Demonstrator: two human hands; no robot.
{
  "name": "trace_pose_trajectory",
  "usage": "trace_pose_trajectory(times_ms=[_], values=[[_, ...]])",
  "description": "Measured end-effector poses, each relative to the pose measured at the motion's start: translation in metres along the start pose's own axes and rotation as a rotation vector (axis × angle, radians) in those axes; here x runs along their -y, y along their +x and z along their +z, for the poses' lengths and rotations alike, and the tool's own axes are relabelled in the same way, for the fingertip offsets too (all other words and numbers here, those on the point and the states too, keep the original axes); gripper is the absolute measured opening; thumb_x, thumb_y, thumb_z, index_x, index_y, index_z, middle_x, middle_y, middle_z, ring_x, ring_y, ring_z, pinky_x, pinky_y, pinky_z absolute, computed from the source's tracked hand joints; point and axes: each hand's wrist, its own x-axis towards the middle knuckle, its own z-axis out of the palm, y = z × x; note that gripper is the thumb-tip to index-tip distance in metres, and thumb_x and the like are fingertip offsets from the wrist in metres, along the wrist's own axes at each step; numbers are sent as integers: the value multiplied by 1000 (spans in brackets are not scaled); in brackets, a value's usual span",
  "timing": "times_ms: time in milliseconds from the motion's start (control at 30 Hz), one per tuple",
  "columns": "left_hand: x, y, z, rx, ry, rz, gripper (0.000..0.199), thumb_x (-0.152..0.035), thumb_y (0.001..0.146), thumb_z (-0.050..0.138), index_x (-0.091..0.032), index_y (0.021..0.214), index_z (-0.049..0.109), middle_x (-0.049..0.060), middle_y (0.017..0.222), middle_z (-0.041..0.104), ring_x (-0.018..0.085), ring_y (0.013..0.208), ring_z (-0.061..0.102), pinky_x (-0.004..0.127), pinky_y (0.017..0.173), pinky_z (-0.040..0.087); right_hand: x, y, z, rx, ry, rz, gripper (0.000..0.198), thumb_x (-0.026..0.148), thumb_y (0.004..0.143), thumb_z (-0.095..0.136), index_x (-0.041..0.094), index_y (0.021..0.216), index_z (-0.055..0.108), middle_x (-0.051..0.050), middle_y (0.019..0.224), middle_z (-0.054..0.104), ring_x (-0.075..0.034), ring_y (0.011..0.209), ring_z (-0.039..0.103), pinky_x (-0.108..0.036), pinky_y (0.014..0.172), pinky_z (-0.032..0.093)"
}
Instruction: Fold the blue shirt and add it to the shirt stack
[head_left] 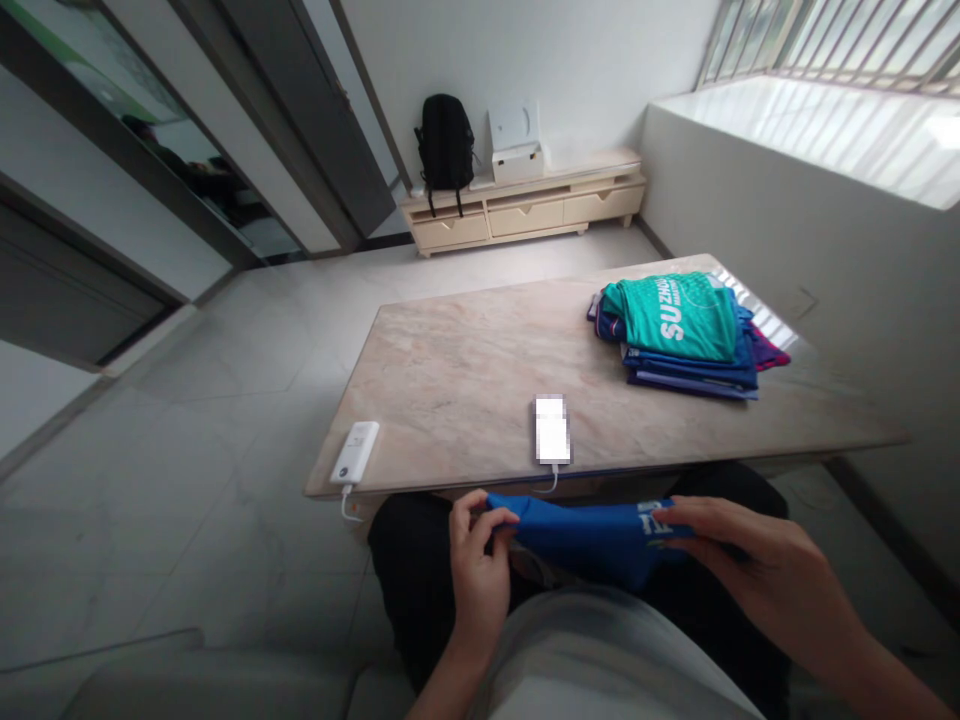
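A blue piece of cloth (577, 535) with white lettering near its right end is stretched between my hands above my lap. Its kind is not clear from this view. My left hand (480, 550) pinches the left end, fingers curled over the edge. At the right end, my right hand (750, 550) grips the cloth between thumb and fingers, close to the lettering. On the table beyond lies a stack of folded shirts (679, 320), the top one green with white letters, with blue and purple ones under it.
The marble-patterned table (450, 370) has its near edge just past my knees. A phone (553, 430) with a cable lies near that edge, and a white power bank (355, 453) sits at the left corner. A black backpack (445, 145) stands on a low cabinet (525, 215) by the wall.
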Motion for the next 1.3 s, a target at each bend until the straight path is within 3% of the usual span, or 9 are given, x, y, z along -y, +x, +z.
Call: trace_pose_trajectory(times_ms=[167,333,633,767,867,1067,1167,1233,1300], values=[[-9,4,-7,23,-20,173,18,-10,98,56,-22,92,68,10,136,69,26,131,64,41,106,54,-9,1,3,-21,15,84,20,37,96,67,29,97,84,-2,98,82,-20,84,79,-26,76,66],[-8,11,-9,149,-127,286,19,-8,99,55,-24,99,65,3,92,79,19,89,76,31,87,60,-20,4,6,-83,-45,98,24,47,94,69,30,87,84,-5,112,77,-23,99,77,-32,84,64],[-14,74,2,352,-90,375,26,-17,99,63,-28,118,77,4,97,82,19,87,75,33,84,58,-44,13,-23,-48,-113,270,40,65,89,67,28,91,84,-2,86,80,-19,68,72,-30,63,57],[-30,173,65,463,-80,397,20,-15,93,71,-25,106,82,5,97,82,22,92,74,35,90,57,-83,82,-45,-172,-119,346,52,73,76,74,23,88,85,-3,65,73,-16,52,60,-30,52,48],[-56,273,138,467,-131,362,14,-12,89,74,-17,98,82,7,99,82,23,96,75,36,94,57,-115,168,-70,-318,121,411,42,51,71,89,15,90,82,-3,61,70,-13,51,59,-25,49,45],[-174,447,243,345,-216,539,15,-10,89,71,-7,101,79,9,100,81,22,97,73,36,96,54,-129,334,-187,-559,147,274,34,17,85,77,-1,112,75,-17,98,80,-20,82,79,-17,60,54],[-215,490,280,265,-229,662,16,-10,92,70,-5,104,78,9,102,80,22,101,71,39,100,52,-136,374,-242,-610,99,125,65,30,94,31,-21,119,61,-24,113,75,-19,92,75,-18,69,45],[-223,502,312,271,-227,731,15,-10,93,70,-5,105,78,9,103,79,22,104,70,40,103,50,-155,386,-263,-615,63,70,87,29,80,0,-33,116,50,-25,117,70,-13,91,70,-21,67,41],[-215,500,349,293,-227,802,14,-10,93,71,-9,103,79,8,103,80,23,106,70,39,103,50,-188,389,-268,-676,8,45,74,31,91,18,-27,116,57,-24,118,72,-13,90,74,-18,70,46]])
